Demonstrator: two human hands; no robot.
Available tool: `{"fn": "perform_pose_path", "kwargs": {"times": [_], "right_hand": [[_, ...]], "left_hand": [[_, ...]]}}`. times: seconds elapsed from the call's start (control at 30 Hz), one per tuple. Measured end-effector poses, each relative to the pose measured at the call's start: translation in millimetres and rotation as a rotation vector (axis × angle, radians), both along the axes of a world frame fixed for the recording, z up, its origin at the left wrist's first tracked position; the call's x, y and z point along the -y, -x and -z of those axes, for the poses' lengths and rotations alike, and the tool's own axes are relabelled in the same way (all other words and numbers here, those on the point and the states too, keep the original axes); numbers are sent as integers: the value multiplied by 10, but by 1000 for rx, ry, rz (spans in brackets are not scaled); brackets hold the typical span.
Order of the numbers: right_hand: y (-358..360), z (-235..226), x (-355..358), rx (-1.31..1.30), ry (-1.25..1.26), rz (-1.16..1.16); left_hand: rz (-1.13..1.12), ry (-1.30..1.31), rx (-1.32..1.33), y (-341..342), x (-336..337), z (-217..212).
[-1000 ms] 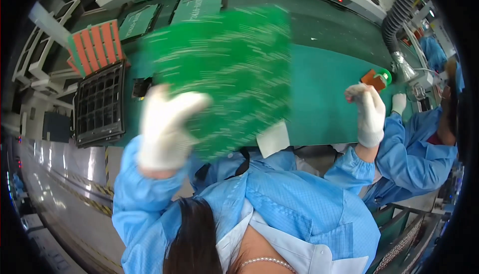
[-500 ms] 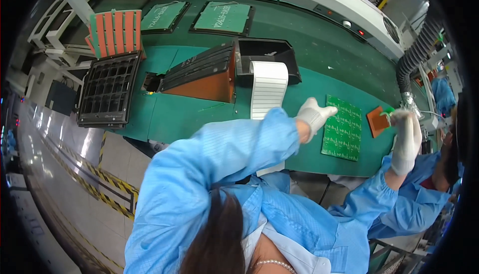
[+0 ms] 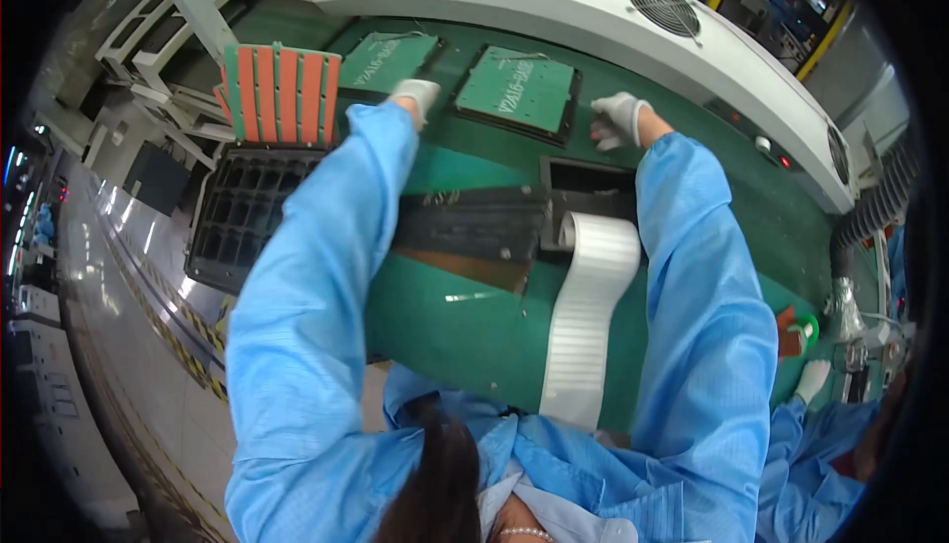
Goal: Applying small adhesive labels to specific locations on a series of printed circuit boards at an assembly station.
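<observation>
Both my hands wear white gloves and reach toward the back of the green bench. My left hand is beside the right edge of one green plate in a black frame; its fingers are not clear enough to read. My right hand hovers right of a second green plate, fingers loosely bent and apart, holding nothing visible. Between my forearms lie a black wedge-shaped stand with a brown side and an open black bin. A white label strip curves down from the bin toward me.
A black compartment tray and an upright orange-and-green striped rack stand left. A white fan unit spans the back. At right are a green roll, a duct hose and a co-worker's gloved hand.
My left hand left the green circuit board panel, and my right hand left the green roll. Both moved leftward and farther back. The panel no longer shows; the view shifted.
</observation>
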State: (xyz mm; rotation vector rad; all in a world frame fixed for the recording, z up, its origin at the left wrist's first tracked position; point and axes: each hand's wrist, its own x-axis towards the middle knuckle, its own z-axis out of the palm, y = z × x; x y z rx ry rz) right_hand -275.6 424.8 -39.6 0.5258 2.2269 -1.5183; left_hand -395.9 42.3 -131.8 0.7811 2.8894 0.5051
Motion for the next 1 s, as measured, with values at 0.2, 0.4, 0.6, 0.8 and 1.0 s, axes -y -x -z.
{"fn": "perform_pose_path", "kwargs": {"times": [0.2,0.4,0.6,0.8,1.0], "right_hand": [[258,272,344,48,105,161],[56,167,233,-19,-45,190],[-131,-227,-349,23,60,346],[-1361,-878,-93,-62,119,164],[-1833,-1485,869,-696,-172,-524]], "left_hand": [[-564,-38,229,188,-517,-408],[-688,-694,656,-320,-874,-567],[-665,-1213,1073,-1098,-1165,-1230],[-377,-1250,744,-2657,-708,-2091],[-417,-1379,383,-4200,148,-2132]]}}
